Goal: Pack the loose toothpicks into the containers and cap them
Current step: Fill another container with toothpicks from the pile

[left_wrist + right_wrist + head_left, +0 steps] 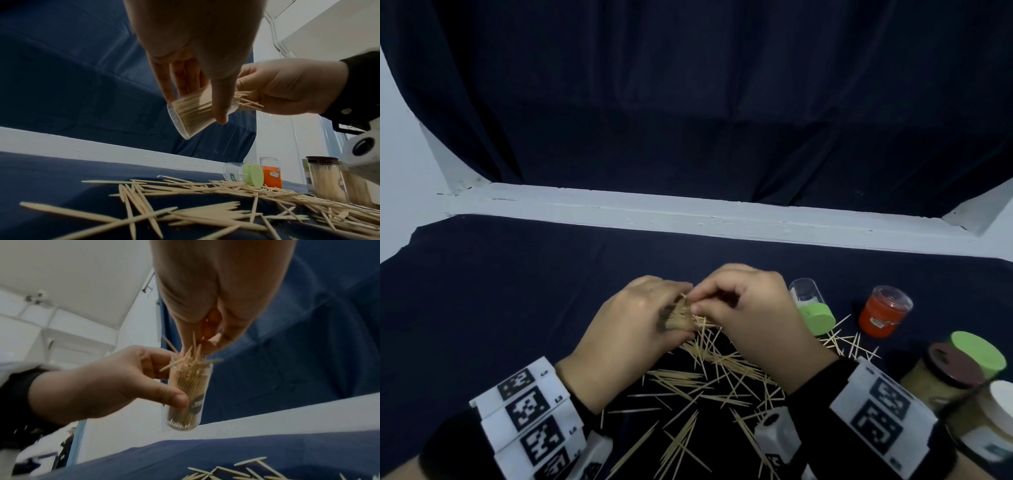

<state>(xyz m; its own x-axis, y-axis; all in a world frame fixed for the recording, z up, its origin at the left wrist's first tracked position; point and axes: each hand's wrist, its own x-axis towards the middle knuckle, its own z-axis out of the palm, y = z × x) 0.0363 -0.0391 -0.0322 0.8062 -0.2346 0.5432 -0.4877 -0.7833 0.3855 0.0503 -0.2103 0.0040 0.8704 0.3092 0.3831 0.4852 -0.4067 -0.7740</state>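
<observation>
**Inspector:** Start nearest the camera.

**Assistant:** Loose toothpicks (709,383) lie scattered on the dark-clothed worktop (500,291), too many to count. Each wrist carries a white band with black square marker codes; the only characters I can make out look like "L8" and "L4" on the left band.

**Inspector:** The hands?

**Assistant:** Both are raised above the pile. The left hand (633,329) has thumb and fingers curled round one clear jar (188,395), uncapped, tilted and packed nearly full. The jar bears a dark label; its writing is unreadable. The right hand (753,308) pinches a small bunch of toothpicks (193,352) at the jar's mouth, their tips sticking out over the rim.

**Inspector:** Further back?

**Assistant:** At the near right edge stand three filled jars: one with a brown cap (955,366), one with a green cap (979,353), one with a white cap (1000,401). Beyond the right hand, one clear jar with a green cap (813,308) lies on its side; its label starts "TO", the rest hidden. Beside it stands one orange-red jar (880,317) with a small, illegible label. That makes six jars in all.
</observation>
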